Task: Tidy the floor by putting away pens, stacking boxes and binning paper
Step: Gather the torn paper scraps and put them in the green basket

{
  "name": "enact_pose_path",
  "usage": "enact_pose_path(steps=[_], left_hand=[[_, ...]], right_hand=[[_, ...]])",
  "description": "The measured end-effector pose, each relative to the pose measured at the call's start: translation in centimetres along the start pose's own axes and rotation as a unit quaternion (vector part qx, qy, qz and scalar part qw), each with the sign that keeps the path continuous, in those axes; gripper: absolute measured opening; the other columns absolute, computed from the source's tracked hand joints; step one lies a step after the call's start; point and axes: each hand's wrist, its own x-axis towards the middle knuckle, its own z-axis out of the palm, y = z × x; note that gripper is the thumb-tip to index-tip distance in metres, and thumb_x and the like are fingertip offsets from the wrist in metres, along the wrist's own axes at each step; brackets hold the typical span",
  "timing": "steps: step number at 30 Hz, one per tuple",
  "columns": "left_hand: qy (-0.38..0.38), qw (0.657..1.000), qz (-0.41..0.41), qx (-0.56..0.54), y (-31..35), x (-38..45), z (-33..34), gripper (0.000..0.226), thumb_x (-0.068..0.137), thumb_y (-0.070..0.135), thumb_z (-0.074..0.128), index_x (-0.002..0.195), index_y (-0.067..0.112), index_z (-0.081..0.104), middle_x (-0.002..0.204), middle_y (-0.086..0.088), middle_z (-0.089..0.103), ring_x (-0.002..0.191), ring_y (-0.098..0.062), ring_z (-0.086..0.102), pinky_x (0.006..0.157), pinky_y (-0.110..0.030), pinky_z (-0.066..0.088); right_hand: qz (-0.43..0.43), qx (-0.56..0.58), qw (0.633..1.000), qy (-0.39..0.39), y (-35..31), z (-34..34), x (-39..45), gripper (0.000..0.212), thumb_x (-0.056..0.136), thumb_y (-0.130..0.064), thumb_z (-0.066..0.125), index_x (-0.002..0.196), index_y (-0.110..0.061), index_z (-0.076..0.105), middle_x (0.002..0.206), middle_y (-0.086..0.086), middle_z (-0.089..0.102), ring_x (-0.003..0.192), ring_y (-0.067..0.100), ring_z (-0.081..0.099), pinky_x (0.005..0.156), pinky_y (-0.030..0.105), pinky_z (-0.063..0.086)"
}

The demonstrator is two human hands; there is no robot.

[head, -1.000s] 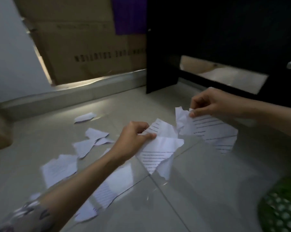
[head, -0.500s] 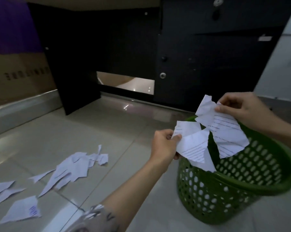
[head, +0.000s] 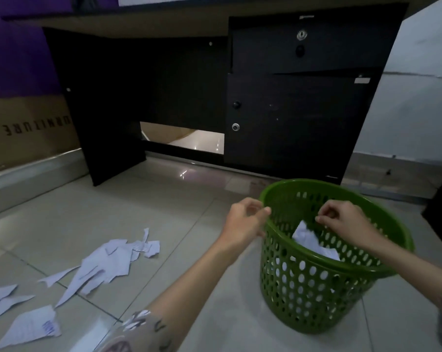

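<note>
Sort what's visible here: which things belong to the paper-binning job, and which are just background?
Belongs to the job:
green basket
paper in the basket
torn paper on the floor
left hand
right hand

Just there:
dark desk
cardboard box

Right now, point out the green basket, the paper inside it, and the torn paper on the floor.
green basket (head: 316,295): head view, perforated front wall.
paper inside the basket (head: 307,237): head view, crumpled top.
torn paper on the floor (head: 105,265): head view, largest scrap.
</note>
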Motion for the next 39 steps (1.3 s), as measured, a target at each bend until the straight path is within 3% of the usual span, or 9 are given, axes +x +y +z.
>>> enact_pose_path(steps=[7, 11, 16, 24, 27, 29, 32, 36, 39], left_hand=[[0.089, 0.994, -0.003, 0.057, -2.4, -5.3, -10.3, 0.017, 0.090, 0.011, 0.056, 0.106, 0.006, 0.058, 0.099, -0.005, 0.056, 0.090, -0.018, 0.058, 0.059, -0.019, 0.053], [0.134, 0.987, -0.016, 0.082, -2.9, -8.8, -15.6, 0.020, 0.091, 0.015, 0.056, 0.109, 0.008, 0.059, 0.102, -0.002, 0.058, 0.090, -0.014, 0.059, 0.059, -0.015, 0.052], [0.187, 0.975, -0.034, 0.116, -3.6, -13.8, -22.5, 0.015, 0.089, 0.016, 0.059, 0.103, 0.012, 0.061, 0.102, -0.003, 0.062, 0.085, -0.015, 0.059, 0.070, -0.028, 0.050], [0.209, 0.939, -0.139, 0.236, -10.7, -22.3, -27.9, 0.020, 0.086, 0.023, 0.063, 0.103, 0.013, 0.059, 0.109, -0.003, 0.060, 0.087, -0.015, 0.058, 0.065, -0.019, 0.043], [0.218, 0.911, -0.200, 0.287, -13.2, -25.3, -29.1, 0.024, 0.086, 0.022, 0.064, 0.106, 0.010, 0.058, 0.113, -0.007, 0.060, 0.092, -0.018, 0.057, 0.075, -0.024, 0.045], [0.209, 0.896, -0.234, 0.316, -14.7, -26.9, -29.7, 0.028, 0.086, 0.022, 0.063, 0.110, 0.008, 0.057, 0.117, -0.009, 0.059, 0.095, -0.020, 0.057, 0.083, -0.028, 0.045], [0.194, 0.871, -0.292, 0.345, -16.7, -29.6, -29.7, 0.036, 0.086, 0.023, 0.064, 0.115, 0.004, 0.054, 0.121, -0.013, 0.056, 0.093, -0.019, 0.052, 0.080, -0.027, 0.042], [0.193, 0.851, -0.334, 0.356, -18.4, -32.3, -28.8, 0.042, 0.085, 0.024, 0.065, 0.118, 0.001, 0.052, 0.125, -0.018, 0.054, 0.105, -0.028, 0.055, 0.074, -0.022, 0.035], [0.198, 0.840, -0.354, 0.359, -18.8, -34.2, -28.0, 0.042, 0.086, 0.022, 0.063, 0.120, 0.001, 0.051, 0.128, -0.017, 0.052, 0.111, -0.029, 0.054, 0.077, -0.025, 0.037]], right_hand=[[-0.142, 0.006, 0.990, 0.024, -8.4, -0.5, -2.7, 0.005, 0.086, -0.020, 0.062, 0.090, -0.020, 0.060, 0.094, -0.009, 0.048, 0.083, 0.005, 0.054, 0.068, 0.015, 0.041], [-0.252, -0.044, 0.965, -0.051, -15.0, 1.7, -4.2, 0.016, 0.087, -0.029, 0.059, 0.102, -0.023, 0.058, 0.103, -0.010, 0.046, 0.087, 0.009, 0.056, 0.078, 0.029, 0.051], [-0.387, -0.132, 0.895, -0.179, -23.5, 7.8, -4.9, 0.026, 0.090, -0.034, 0.049, 0.113, -0.023, 0.048, 0.115, -0.003, 0.042, 0.084, 0.015, 0.047, 0.080, 0.036, 0.046], [-0.543, -0.199, 0.758, -0.302, -30.9, 18.7, -10.2, 0.035, 0.095, -0.032, 0.043, 0.126, -0.015, 0.040, 0.127, 0.007, 0.040, 0.106, 0.026, 0.048, 0.073, 0.031, 0.033], [-0.577, -0.177, 0.720, -0.343, -31.5, 22.3, -13.3, 0.038, 0.096, -0.032, 0.043, 0.129, -0.016, 0.037, 0.128, 0.007, 0.040, 0.106, 0.026, 0.048, 0.071, 0.030, 0.033], [-0.594, -0.163, 0.702, -0.357, -31.2, 24.3, -14.8, 0.039, 0.095, -0.033, 0.043, 0.130, -0.016, 0.036, 0.127, 0.007, 0.041, 0.104, 0.026, 0.048, 0.070, 0.032, 0.038], [-0.597, -0.138, 0.679, -0.405, -30.3, 27.4, -17.3, 0.040, 0.094, -0.035, 0.046, 0.128, -0.015, 0.038, 0.126, 0.008, 0.043, 0.104, 0.026, 0.048, 0.079, 0.039, 0.048], [-0.481, -0.101, 0.705, -0.512, -28.4, 31.5, -21.6, 0.049, 0.090, -0.039, 0.053, 0.128, -0.011, 0.040, 0.131, 0.010, 0.042, 0.116, 0.027, 0.044, 0.089, 0.039, 0.042], [-0.414, -0.120, 0.724, -0.538, -26.7, 34.3, -25.2, 0.064, 0.084, -0.049, 0.057, 0.129, -0.009, 0.035, 0.133, 0.014, 0.037, 0.124, 0.031, 0.034, 0.096, 0.044, 0.037]])
